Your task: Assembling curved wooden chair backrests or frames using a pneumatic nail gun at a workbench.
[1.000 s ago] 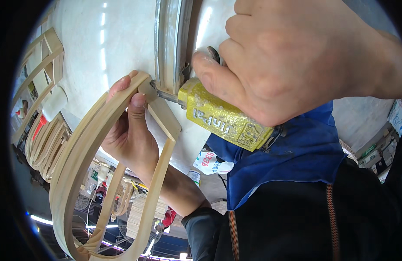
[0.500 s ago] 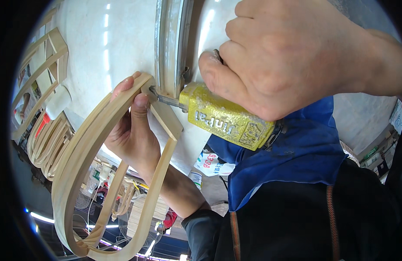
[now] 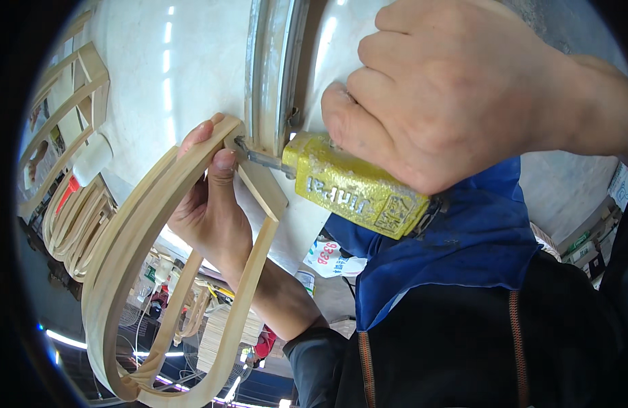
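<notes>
My left hand (image 3: 222, 197) is closed round one end of a curved pale wooden frame (image 3: 140, 224), thumb on the near side, fingers behind. The frame is a long loop with a short crosspiece at that end. My right hand (image 3: 436, 102) is wrapped round the handle of a yellow staple gun (image 3: 358, 194), and most of the handle is hidden under the fingers. A long metal magazine (image 3: 269, 75) runs upward from the tool. Its narrow nose points left, at the frame's end beside my left thumb, and appears to touch the wood.
More wooden frames (image 3: 93, 95) stand at the upper left, with a stack of curved strips (image 3: 76, 231) below them. A white bottle with a red tip (image 3: 93, 160) lies between. Blue cloth (image 3: 456, 238) hangs under the staple gun. Fans and wood pieces show at the lower left.
Both hands, the staple gun and the frame end have shifted very slightly right. The grips look the same, and the tool's nose stays at the frame's end.
</notes>
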### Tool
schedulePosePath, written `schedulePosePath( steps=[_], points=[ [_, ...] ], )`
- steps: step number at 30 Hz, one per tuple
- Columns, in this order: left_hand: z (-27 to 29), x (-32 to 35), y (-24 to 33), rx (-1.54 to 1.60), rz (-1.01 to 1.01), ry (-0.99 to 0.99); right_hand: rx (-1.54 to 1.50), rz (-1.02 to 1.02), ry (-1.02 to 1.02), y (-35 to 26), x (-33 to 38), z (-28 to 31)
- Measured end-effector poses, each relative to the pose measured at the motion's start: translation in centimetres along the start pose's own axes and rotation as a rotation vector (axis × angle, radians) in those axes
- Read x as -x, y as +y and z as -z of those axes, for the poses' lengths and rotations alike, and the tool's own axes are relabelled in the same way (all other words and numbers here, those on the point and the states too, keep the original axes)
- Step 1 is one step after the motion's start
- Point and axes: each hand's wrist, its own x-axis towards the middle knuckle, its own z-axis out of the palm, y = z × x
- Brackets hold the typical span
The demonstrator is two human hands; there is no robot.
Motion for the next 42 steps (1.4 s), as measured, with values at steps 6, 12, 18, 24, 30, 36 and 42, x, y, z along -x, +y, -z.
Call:
schedulePosePath(
  steps=[6,12,18,24,30,36,42],
  points=[
    [0.5,0.4,0.4,0.020,0.034,-0.058,0.133,-0.057,-0.168,3.1,-2.1,1.7],
    [1.7,1.5,-0.9,0.248,0.075,-0.144,0.020,-0.228,-0.064,6.8,-4.5,2.9],
    [5.8,12.2,-1.8,0.064,0.136,0.016,0.111,0.007,0.152,0.2,-6.1,4.1],
    [10.2,19.1,-5.7,-0.721,-0.145,0.331,0.085,-0.297,0.452,-6.6,-12.8,-1.4],
    [18.1,22.7,-9.0,-0.987,0.077,0.336,-0.391,-0.159,0.187,-6.5,-12.4,-1.7],
    [20.4,22.5,-11.4,-1.079,0.031,0.226,-0.510,-0.318,0.413,-10.0,-11.3,-6.9],
    [18.8,23.2,-8.6,-1.181,-0.206,0.228,-0.854,-0.487,0.362,-13.1,-7.6,-6.3]
  ],
)
